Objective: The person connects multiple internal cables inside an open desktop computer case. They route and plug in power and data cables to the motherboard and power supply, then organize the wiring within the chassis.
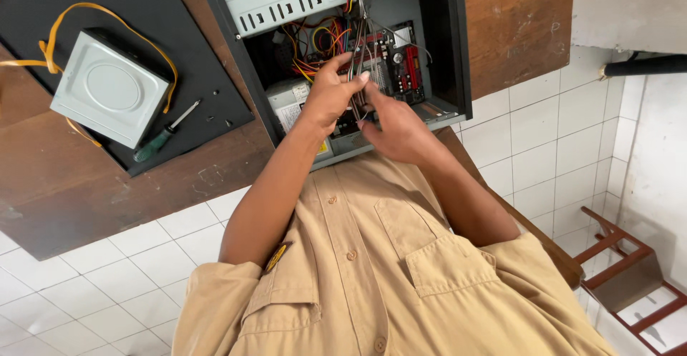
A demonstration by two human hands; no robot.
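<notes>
Right hand [398, 133]: at the near edge of the open computer case [458, 48], fingers pinched on the thin grey cables [360, 55].
Left hand [330, 93]: just beside it, clenched round the same cables.
Cables: ran up inside the case, over the motherboard [401, 59].
Counter [64, 184]: optical drive [109, 88] and screwdriver [163, 136] lay on a black mat [215, 77], well apart.

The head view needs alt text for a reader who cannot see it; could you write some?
Both hands, left hand and right hand, grip thin cables inside an open computer case on a wooden table. A disc drive and a screwdriver lie nearby.
</notes>
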